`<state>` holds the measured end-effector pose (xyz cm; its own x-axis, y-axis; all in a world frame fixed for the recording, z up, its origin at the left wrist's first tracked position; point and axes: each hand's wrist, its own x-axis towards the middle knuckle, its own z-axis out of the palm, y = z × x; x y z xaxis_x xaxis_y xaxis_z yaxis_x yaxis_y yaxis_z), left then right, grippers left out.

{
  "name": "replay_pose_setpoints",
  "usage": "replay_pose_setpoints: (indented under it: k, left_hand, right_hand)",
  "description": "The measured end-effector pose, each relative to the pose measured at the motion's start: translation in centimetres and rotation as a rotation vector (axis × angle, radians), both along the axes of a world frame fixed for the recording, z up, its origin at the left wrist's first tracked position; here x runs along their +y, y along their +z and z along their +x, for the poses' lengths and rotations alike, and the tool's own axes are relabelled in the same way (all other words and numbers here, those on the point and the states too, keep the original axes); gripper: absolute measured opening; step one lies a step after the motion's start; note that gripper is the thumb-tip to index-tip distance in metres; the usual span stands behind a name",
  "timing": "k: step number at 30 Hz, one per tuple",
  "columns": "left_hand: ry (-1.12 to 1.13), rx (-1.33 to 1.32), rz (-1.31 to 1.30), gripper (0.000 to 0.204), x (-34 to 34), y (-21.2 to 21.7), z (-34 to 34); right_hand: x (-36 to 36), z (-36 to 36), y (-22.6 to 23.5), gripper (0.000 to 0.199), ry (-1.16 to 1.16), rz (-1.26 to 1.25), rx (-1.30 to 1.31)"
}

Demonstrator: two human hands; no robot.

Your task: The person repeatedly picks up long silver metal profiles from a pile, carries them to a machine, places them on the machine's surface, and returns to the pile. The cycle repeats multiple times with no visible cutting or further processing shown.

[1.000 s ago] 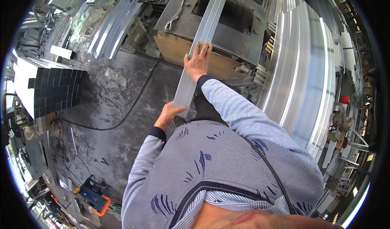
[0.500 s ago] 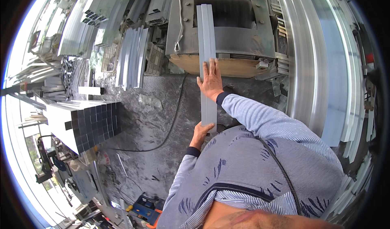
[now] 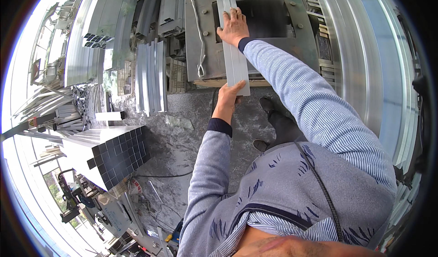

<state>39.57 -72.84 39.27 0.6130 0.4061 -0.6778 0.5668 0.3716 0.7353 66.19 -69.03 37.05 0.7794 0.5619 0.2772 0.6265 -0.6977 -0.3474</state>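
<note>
A long pale grey metal profile (image 3: 236, 65) with grooves along its length extends away from me over a grey metal housing (image 3: 273, 56). That housing has a dark rectangular opening (image 3: 269, 22), partly covered by the profile. My left hand (image 3: 226, 99) is closed round the profile's near end, thumb on top and most of its fingers hidden underneath. Farther along, my right hand (image 3: 235, 27) grips it from above, with the thumb across its left side. The profile's far end runs out of view at the top.
Stacked metal tubes (image 3: 123, 150) show their square ends at left. Upright profiles (image 3: 150, 77) stand left of the housing beside a plastic crate (image 3: 177, 77). Long metal sheets (image 3: 351, 74) line the right. A white cord (image 3: 197, 33) hangs on the housing; a dark cable (image 3: 171, 176) crosses the floor.
Both hands have moved away from my body, carrying the profile forward over the housing. Its near end now sits by the housing's front edge, and its far end has left the view.
</note>
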Motion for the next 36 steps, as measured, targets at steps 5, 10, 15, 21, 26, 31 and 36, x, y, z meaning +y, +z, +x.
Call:
replay_pose_setpoints:
  k: [5, 10, 15, 21, 26, 31, 36]
  left_hand:
    - [0.012, 0.025, -0.019, 0.047, -1.7, -1.8, -3.4]
    - [0.022, 0.028, -0.033, 0.047, -5.7, -4.4, -11.7]
    - [-0.003, 0.062, -0.023, 0.072, -8.7, -6.2, -19.4]
    - [0.014, 0.032, -0.005, 0.066, -11.9, -6.2, -25.6]
    - [0.007, 0.053, 0.009, 0.054, -13.4, -4.8, -29.6]
    - [0.009, 0.088, 0.049, 0.051, -15.0, -3.8, -32.6]
    - [0.011, 0.098, 0.078, 0.045, -14.4, -3.4, -32.9]
  right_hand:
    - [-2.1, -4.0, -1.1, 0.076, 0.044, 0.126, -0.054]
    - [-6.5, -12.4, -2.0, 0.080, 0.067, 0.163, 0.010]
    - [-10.1, -19.6, -2.0, 0.081, 0.052, 0.055, 0.122]
    - [-13.1, -25.8, -2.1, 0.082, 0.040, 0.098, 0.148]
    - [-15.0, -30.1, -1.6, 0.084, -0.003, 0.047, 0.206]
    - [-16.5, -32.5, 0.2, 0.089, 0.025, -0.005, 0.412]
    - [-16.1, -32.6, 1.6, 0.093, 0.038, 0.022, 0.579]
